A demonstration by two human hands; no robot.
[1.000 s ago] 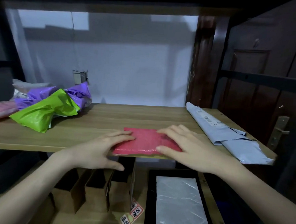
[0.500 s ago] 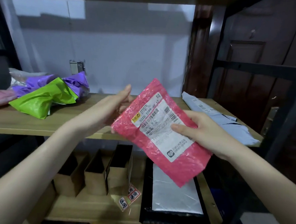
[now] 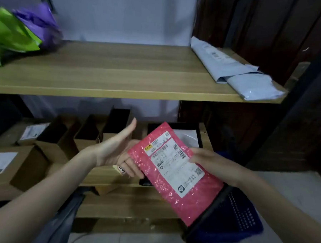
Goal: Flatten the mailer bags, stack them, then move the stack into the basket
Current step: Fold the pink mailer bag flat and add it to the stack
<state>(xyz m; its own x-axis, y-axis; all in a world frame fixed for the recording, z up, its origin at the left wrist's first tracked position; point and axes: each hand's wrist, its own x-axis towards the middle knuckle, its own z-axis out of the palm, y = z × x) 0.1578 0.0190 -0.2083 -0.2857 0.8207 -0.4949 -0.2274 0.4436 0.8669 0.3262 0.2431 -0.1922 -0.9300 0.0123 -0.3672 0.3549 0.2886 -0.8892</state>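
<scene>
Hands (image 3: pixel 206 161) hold flat pink mailer (image 3: pixel 175 175), label up.

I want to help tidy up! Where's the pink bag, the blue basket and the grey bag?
pink bag (image 3: pixel 187 202): head view, bare pink plastic below the label.
blue basket (image 3: pixel 238 218): head view, perforated side wall.
grey bag (image 3: pixel 251 85): head view, its near folded end.

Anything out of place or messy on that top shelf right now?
Yes. The green bag and purple bag at its left end are crumpled in a heap, and the grey bag on the right is folded and overhanging the edge.
</scene>
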